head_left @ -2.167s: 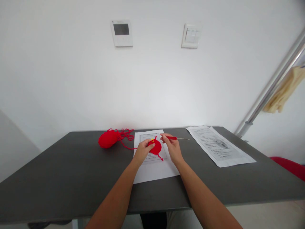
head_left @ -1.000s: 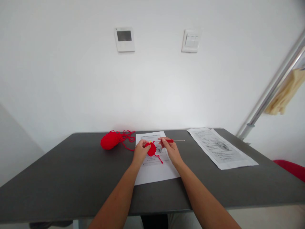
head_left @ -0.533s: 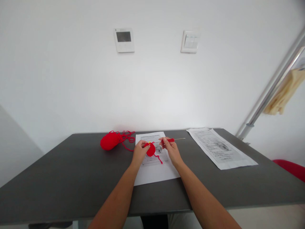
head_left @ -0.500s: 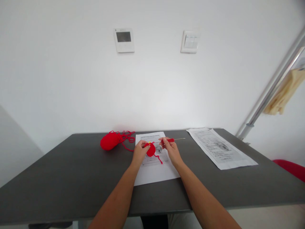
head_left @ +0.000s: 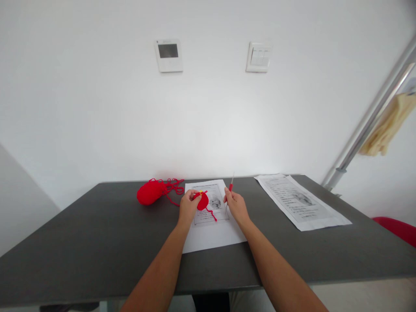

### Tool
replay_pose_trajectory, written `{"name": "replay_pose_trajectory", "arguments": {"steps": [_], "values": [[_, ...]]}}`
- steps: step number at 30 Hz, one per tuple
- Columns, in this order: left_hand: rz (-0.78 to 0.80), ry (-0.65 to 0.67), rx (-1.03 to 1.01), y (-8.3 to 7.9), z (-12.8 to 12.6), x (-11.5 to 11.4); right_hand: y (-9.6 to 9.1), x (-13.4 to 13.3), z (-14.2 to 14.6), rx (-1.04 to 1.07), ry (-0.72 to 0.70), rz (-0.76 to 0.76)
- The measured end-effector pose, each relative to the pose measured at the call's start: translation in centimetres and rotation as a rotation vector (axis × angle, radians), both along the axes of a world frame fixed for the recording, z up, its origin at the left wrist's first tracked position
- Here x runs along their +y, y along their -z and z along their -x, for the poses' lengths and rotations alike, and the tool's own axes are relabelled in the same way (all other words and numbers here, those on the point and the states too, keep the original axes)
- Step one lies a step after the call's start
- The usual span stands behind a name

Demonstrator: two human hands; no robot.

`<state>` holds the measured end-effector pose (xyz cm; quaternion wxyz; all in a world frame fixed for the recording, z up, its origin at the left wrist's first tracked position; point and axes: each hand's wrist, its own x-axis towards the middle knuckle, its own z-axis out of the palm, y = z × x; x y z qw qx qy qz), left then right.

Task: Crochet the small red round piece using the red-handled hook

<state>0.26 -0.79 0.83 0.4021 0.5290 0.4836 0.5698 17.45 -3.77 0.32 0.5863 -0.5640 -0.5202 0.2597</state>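
Note:
Pinched in my left hand point(head_left: 188, 207) is a round red crochet piece point(head_left: 203, 202), held above the printed sheet. A small yellow stitch marker point(head_left: 201, 192) sits at its top edge, and a red yarn tail hangs from its lower right. My right hand point(head_left: 236, 205) is closed around the red handle of a crochet hook point(head_left: 231, 187), which stands nearly upright, apart from the crochet piece. From the left hand a strand runs left to the red yarn ball point(head_left: 150, 193).
Under my hands lies a printed sheet point(head_left: 214, 236) on the dark grey table point(head_left: 113, 251). More printed sheets point(head_left: 302, 206) lie at the right. Behind the table rises a white wall point(head_left: 208, 121). A red chair edge point(head_left: 394, 229) shows at far right.
The crochet hook has come away from the crochet piece and turned from level to nearly upright in my right hand. My left hand has shifted slightly left with the piece.

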Motion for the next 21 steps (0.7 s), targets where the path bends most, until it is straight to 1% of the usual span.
{"name": "replay_pose_trajectory", "arguments": {"steps": [2, 4, 6, 8, 11, 13, 17, 21], "values": [[-0.007, 0.032, -0.008, -0.1, -0.1, -0.1, 0.6, 0.2, 0.0, -0.065, -0.004, 0.036], [-0.016, 0.072, -0.018, -0.3, -0.2, -0.2, 0.8, 0.3, 0.2, -0.103, -0.007, 0.041], [-0.022, 0.117, -0.030, -0.5, -0.4, -0.4, 0.8, 0.3, 0.4, -0.119, -0.020, 0.015], [-0.022, 0.163, -0.040, -0.7, -0.6, -0.7, 0.4, 0.1, 0.6, -0.120, -0.062, -0.032], [-0.004, 0.215, -0.043, -0.9, -0.9, -1.0, -0.4, -0.2, 0.9, -0.098, -0.161, -0.101], [0.014, 0.236, -0.045, -0.9, -1.0, -1.1, -0.9, -0.5, 1.1, -0.070, -0.218, -0.115], [0.040, 0.249, -0.060, -0.9, -1.0, -1.2, -1.2, -0.9, 1.5, 0.001, -0.303, -0.078], [0.044, 0.253, -0.094, -1.0, -0.9, -1.2, -0.9, -0.8, 1.7, 0.055, -0.344, -0.035]]}}
